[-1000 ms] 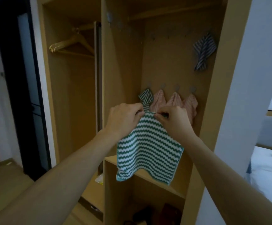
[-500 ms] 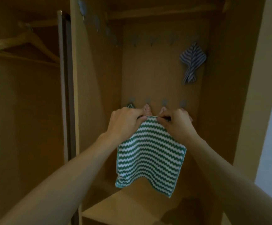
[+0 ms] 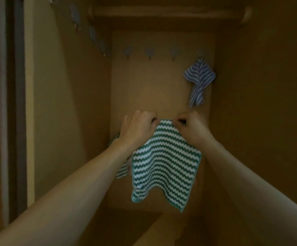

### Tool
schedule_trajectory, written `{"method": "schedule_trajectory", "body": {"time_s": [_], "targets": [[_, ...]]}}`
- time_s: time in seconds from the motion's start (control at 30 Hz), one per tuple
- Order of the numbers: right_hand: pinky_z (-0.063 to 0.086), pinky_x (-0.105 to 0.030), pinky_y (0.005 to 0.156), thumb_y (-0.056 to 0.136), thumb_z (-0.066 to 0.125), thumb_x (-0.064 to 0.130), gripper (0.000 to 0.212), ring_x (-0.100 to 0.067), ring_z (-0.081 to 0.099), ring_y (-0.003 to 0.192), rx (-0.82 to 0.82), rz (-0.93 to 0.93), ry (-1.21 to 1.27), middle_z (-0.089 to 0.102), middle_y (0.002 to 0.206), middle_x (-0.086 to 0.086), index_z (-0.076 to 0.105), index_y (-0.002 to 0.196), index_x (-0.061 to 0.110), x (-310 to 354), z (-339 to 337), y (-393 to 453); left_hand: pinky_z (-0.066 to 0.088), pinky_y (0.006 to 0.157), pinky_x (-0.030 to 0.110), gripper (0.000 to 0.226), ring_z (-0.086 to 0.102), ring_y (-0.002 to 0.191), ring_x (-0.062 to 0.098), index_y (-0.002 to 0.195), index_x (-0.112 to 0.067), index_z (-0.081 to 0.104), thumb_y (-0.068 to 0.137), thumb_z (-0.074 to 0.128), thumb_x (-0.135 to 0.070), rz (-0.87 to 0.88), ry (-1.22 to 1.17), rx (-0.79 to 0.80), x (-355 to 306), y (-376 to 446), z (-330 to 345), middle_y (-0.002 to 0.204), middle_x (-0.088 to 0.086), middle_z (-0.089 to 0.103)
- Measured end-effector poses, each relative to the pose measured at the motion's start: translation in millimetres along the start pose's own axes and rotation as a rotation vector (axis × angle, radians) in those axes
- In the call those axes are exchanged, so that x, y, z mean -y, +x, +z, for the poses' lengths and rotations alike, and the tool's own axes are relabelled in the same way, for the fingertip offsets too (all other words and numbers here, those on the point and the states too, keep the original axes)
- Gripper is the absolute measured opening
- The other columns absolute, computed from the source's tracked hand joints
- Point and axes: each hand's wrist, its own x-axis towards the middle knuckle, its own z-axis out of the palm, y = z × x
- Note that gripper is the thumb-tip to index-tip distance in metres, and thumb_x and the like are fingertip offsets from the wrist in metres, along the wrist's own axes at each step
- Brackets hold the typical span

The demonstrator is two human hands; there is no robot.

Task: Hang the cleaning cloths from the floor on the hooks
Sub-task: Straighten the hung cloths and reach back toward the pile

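Item: green/white zigzag cloth (image 3: 165, 162), held up inside wooden closet (image 3: 64, 103), w/ top edge stretched between both hands, rest hanging free below; well under upper hook row, not on any hook. Left hand (image 3: 138, 128): fingers curled, pinching cloth's top edge at its left end. Right hand (image 3: 191, 126): same, pinching top edge at its right end; a small dark bit shows at the fingertips, poss. a hanging loop, too small to tell. Upper row on back panel, 4 hooks: first free hook (image 3: 128, 51), second free hook (image 3: 150, 51), third free hook (image 3: 174, 51) all bare; 4th, far right, carries blue striped cloth (image 3: 199, 77), hung & bunched. More hooks (image 3: 92, 32) run along left side wall, bare as far as visible. Partly hidden green striped cloth (image 3: 123, 170) shows behind left forearm, lower left; prob. hung on a lower hook, but hook itself out of view. Status (judgement): task part done, at least 1 cloth up for sure, maybe more behind arms. In hand: 1 cloth, step = lift & hook onto a bare upper hook. Floor not in view, so count of cloths left down there can't be told.
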Motion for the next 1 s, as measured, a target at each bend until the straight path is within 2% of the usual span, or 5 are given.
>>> {"method": "schedule_trajectory", "body": {"time_s": [0.13, 0.33, 0.57, 0.83, 1.0], "targets": [[0.040, -0.023, 0.055, 0.096, 0.056, 0.013, 0.024, -0.014, 0.057, 0.067, -0.089, -0.009, -0.020, 0.067, 0.075, -0.003, 0.071, 0.078, 0.011, -20.2, 3.0, 43.2, 0.023, 0.044, 0.024, 0.026, 0.058, 0.064, 0.012, 0.089, -0.023, 0.070, 0.099, 0.051, -0.038, 0.046, -0.063, -0.057, 12.4, 40.3, 28.5, 0.074, -0.007, 0.066], [0.046, -0.034, 0.061, 0.095, 0.056, 0.013, 0.029, -0.033, 0.061, 0.074, -0.162, -0.083, -0.037, 0.068, 0.079, -0.021, 0.069, 0.080, -0.008, -56.9, 0.9, 121.2, 0.051, 0.056, 0.038, 0.026, 0.063, 0.067, 0.014, 0.093, -0.021, 0.074, 0.099, 0.054, -0.037, 0.111, -0.198, -0.115, 32.3, 110.9, 63.0, 0.080, -0.004, 0.072], [0.039, -0.017, 0.062, 0.094, 0.061, 0.020, 0.022, -0.016, 0.060, 0.077, -0.226, -0.109, -0.044, 0.070, 0.090, -0.007, 0.074, 0.088, 0.003, -82.1, -7.9, 199.9, 0.052, 0.054, 0.035, 0.026, 0.061, 0.067, 0.014, 0.090, -0.020, 0.074, 0.098, 0.054, -0.036, 0.102, -0.147, -0.228, 48.5, 183.4, 86.3, 0.080, -0.004, 0.071], [0.045, -0.024, 0.071, 0.093, 0.064, 0.021, 0.021, -0.022, 0.063, 0.091, -0.251, -0.112, -0.072, 0.070, 0.098, -0.011, 0.074, 0.094, 0.003, -102.9, -22.4, 278.3, 0.022, 0.045, 0.022, 0.028, 0.049, 0.061, 0.007, 0.087, -0.020, 0.071, 0.098, 0.051, -0.037, 0.052, -0.038, -0.285, 60.8, 266.3, 111.9, 0.070, -0.012, 0.057], [0.044, -0.021, 0.069, 0.092, 0.065, 0.024, 0.023, -0.015, 0.057, 0.081, -0.311, -0.085, -0.122, 0.068, 0.092, -0.008, 0.073, 0.089, 0.003, -113.5, -22.5, 320.5, 0.029, 0.048, 0.023, 0.032, 0.054, 0.067, 0.012, 0.086, -0.016, 0.070, 0.098, 0.051, -0.038, 0.014, 0.005, -0.326, 68.7, 313.1, 125.5, 0.077, -0.004, 0.065]]}}
